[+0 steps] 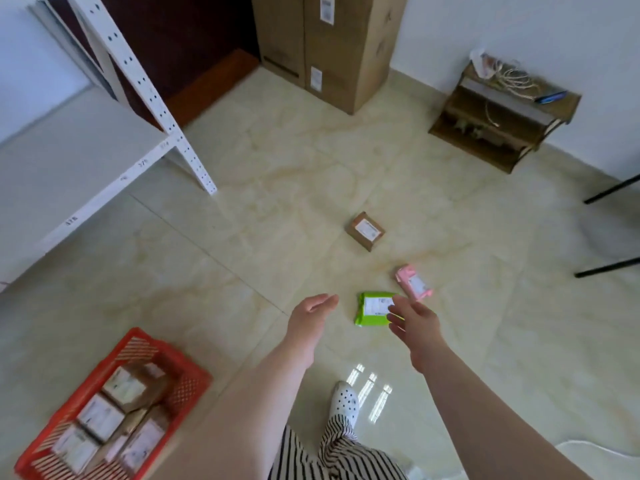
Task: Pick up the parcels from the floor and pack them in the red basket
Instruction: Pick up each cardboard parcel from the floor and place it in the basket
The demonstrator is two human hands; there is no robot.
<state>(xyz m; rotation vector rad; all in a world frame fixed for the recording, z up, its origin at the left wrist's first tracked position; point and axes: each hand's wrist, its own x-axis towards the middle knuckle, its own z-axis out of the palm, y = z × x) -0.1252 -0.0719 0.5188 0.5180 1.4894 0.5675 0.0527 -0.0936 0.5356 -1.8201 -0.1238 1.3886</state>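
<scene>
Three parcels lie on the tiled floor: a green one [372,309] with a white label, a pink one [414,282] just beyond it to the right, and a small brown box [364,231] farther off. My right hand [414,322] reaches out above the green parcel's right edge, fingers straight, holding nothing. To the left of the green parcel my left hand [310,317] is stretched forward, open and empty. The red basket [176,362] stands at the lower left with several labelled parcels inside.
A white metal shelf [86,161] fills the left side, its post [194,161] standing on the floor. Tall cardboard boxes [332,50] stand against the far wall, a small wooden rack [502,123] at the right. Black chair legs [609,268] enter from the right edge. My foot [344,400] is below.
</scene>
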